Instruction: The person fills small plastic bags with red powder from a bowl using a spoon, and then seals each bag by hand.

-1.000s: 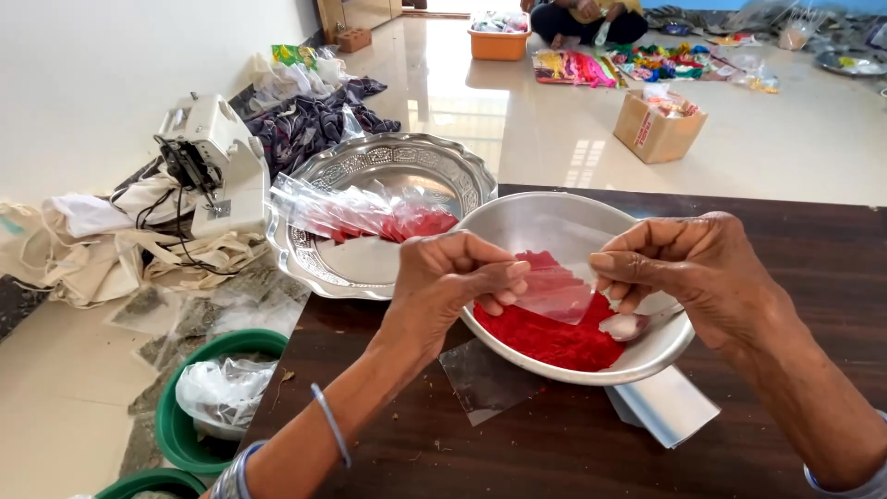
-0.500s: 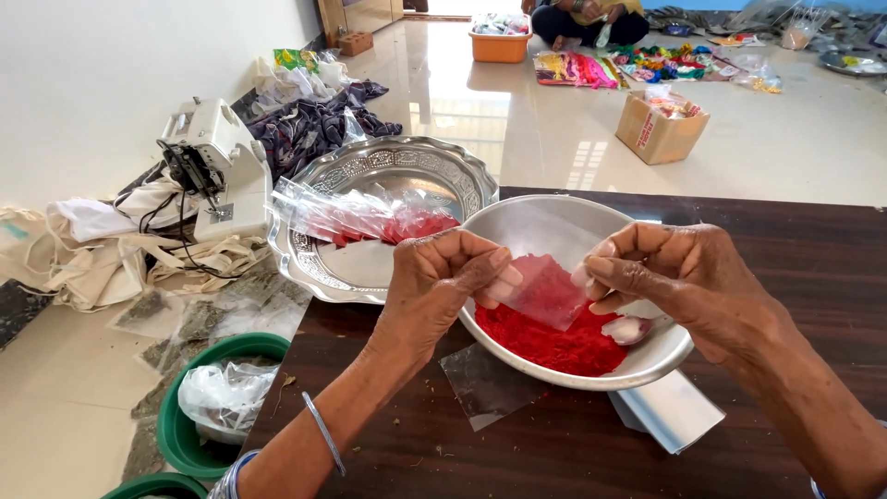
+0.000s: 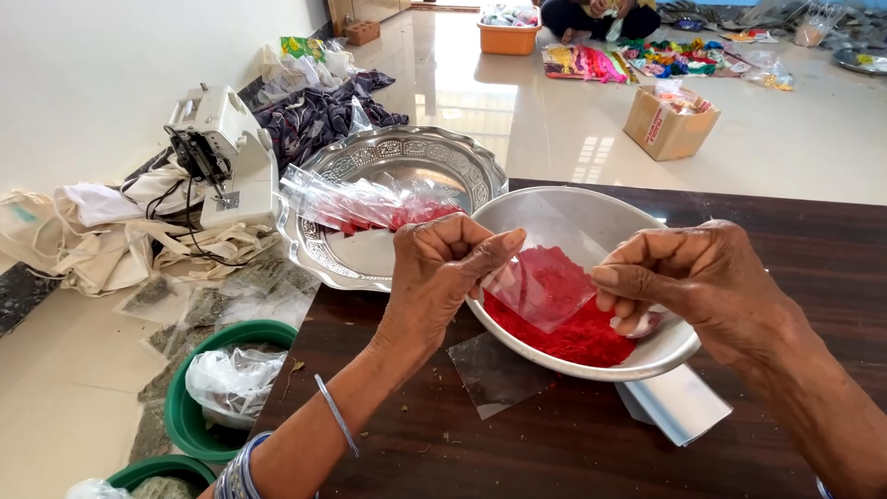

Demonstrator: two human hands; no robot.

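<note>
My left hand and my right hand pinch the two sides of a small clear plastic pouch that holds some red powder. They hold it just above a steel bowl on the dark wooden table. A heap of red powder lies in the bowl's bottom. A small pale spoon-like piece shows under my right fingers. Behind the bowl, a large embossed silver tray carries several filled clear pouches of red powder.
An empty clear pouch and a stack of flat pouches lie by the bowl. Left of the table: green buckets with a plastic bag, a white sewing machine, cloth piles. Far back, a cardboard box and a seated person.
Both hands have drawn the pouch slightly toward me and lower over the bowl, still pinching its edges. Nothing else on the table has moved.
</note>
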